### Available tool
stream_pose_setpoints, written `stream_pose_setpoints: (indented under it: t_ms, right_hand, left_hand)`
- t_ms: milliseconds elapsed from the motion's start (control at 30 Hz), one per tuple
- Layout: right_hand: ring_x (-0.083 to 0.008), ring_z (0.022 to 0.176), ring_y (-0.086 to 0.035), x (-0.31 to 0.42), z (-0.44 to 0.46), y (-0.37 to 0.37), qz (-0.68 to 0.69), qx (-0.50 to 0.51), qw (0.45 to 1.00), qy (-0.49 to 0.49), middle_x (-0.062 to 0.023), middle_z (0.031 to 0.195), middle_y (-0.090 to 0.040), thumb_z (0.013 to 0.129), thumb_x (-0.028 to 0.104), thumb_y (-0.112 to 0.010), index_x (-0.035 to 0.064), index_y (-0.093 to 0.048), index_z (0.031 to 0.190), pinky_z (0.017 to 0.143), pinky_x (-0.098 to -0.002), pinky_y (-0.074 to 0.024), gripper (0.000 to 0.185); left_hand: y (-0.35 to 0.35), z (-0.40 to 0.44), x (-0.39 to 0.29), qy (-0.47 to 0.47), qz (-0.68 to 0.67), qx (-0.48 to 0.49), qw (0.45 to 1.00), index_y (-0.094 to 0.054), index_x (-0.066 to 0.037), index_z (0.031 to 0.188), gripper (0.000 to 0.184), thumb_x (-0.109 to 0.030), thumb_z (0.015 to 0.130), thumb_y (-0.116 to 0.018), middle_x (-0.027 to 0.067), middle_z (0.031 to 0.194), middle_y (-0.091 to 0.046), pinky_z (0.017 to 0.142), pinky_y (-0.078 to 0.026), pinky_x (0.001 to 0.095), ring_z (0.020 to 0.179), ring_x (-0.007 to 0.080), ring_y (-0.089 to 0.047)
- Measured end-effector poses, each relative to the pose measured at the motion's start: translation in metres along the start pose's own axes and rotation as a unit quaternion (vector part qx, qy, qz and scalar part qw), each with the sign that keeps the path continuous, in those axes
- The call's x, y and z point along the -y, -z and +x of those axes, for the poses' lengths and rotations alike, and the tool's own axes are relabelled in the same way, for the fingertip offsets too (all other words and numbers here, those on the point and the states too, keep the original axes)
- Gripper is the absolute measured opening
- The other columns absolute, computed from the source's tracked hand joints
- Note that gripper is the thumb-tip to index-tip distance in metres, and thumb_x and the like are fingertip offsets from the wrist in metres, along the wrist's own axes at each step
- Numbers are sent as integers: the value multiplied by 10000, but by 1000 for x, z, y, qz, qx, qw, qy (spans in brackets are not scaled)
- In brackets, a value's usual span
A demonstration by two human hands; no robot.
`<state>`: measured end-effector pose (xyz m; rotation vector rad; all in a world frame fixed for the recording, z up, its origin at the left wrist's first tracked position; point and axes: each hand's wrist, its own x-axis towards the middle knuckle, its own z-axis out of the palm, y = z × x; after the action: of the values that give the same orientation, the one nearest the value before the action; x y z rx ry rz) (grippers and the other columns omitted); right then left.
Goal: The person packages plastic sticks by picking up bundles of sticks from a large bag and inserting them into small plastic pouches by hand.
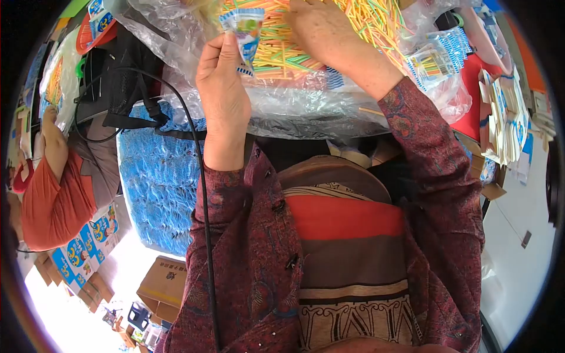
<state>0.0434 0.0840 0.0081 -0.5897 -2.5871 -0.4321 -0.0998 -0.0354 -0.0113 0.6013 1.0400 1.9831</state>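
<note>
My left hand pinches a small blue-and-white printed plastic packet between thumb and fingers, holding it upright. Behind and beside it lies a wide heap of thin yellow, green, orange and pink sticks on clear plastic sheeting. Over this heap is my right hand, its back towards me. The top edge of the view cuts off its fingers, so I cannot see what they hold, if anything. One loose stick rests on the plastic near the front edge.
Stick-filled packets lie at the right, near a pink bin and stacked cards. A large bag of blue packets stands at lower left. A black cable hangs across the left. Another person in red sits at far left.
</note>
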Motion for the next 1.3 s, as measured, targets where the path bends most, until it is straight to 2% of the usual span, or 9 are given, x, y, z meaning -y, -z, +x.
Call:
stream_pose_setpoints:
  t_ms: [100,233,633,800,900,933,1033,1200,1300]
  right_hand:
    - [-301,942,-588,-4,10,6,71,127,989,-10,-143,957,-609,743,111,-603,28,-663,816,801,-418,-457,126]
    - [-301,934,-584,-8,7,-12,52,142,988,-16,-144,976,-606,760,112,-575,20,-654,865,777,-409,-466,160]
    - [-403,765,-626,-20,0,-14,240,81,951,-179,-266,817,-626,842,128,-561,-44,-581,875,706,-479,-498,177]
    - [-331,724,-633,-36,-4,-42,259,-24,942,-213,-233,806,-630,893,154,-561,-53,-555,892,674,-426,-506,207]
    - [-221,678,-612,-33,5,1,466,46,793,-390,-148,775,-629,947,151,-532,-35,-534,891,629,-348,-498,194]
    - [-221,678,-612,-33,5,0,465,45,793,-392,-148,775,-629,947,151,-532,-35,-534,891,629,-348,-498,194]
    - [-135,673,-572,-30,4,-5,679,-41,578,-451,-64,755,-607,991,166,-517,-6,-542,882,605,-286,-470,205]
    - [-132,679,-576,-26,-6,10,720,-17,516,-465,-39,758,-607,1004,158,-511,17,-562,886,618,-265,-469,190]
    - [-122,699,-578,-14,-19,19,671,53,631,-385,-40,775,-609,999,173,-534,34,-571,886,644,-259,-480,183]
  left_hand:
    - [-2,1,-1,2,-7,1,1000,-654,-8,994,163,-163,971,-610,-23,842,-607,717,-391,198,765,46,-495]
    - [-1,3,-1,4,-5,4,1000,-653,-2,998,162,-156,969,-612,-14,857,-620,744,-408,204,788,53,-518]
    - [4,6,7,-5,25,12,1000,-654,-2,997,136,-129,956,-624,18,921,-665,782,-439,216,840,79,-574]
    - [1,6,3,26,26,3,999,-650,-6,983,121,-121,954,-624,12,900,-658,780,-437,214,828,81,-573]
    - [-3,6,8,34,6,24,999,-649,-13,978,113,-120,955,-620,8,899,-655,781,-434,213,828,79,-570]
    - [-4,5,9,39,-4,34,999,-648,-16,975,110,-120,956,-618,6,899,-653,781,-432,212,828,78,-568]
    - [-16,6,15,41,-20,75,996,-637,-23,1007,109,-113,972,-586,11,945,-652,814,-434,220,866,87,-574]
    - [-48,14,22,72,-170,127,975,-604,-37,1090,154,-123,988,-526,30,1063,-648,906,-439,274,973,129,-589]
    - [-68,15,9,70,-153,152,974,-582,-57,999,115,-137,1005,-499,40,923,-642,726,-473,252,785,131,-603]
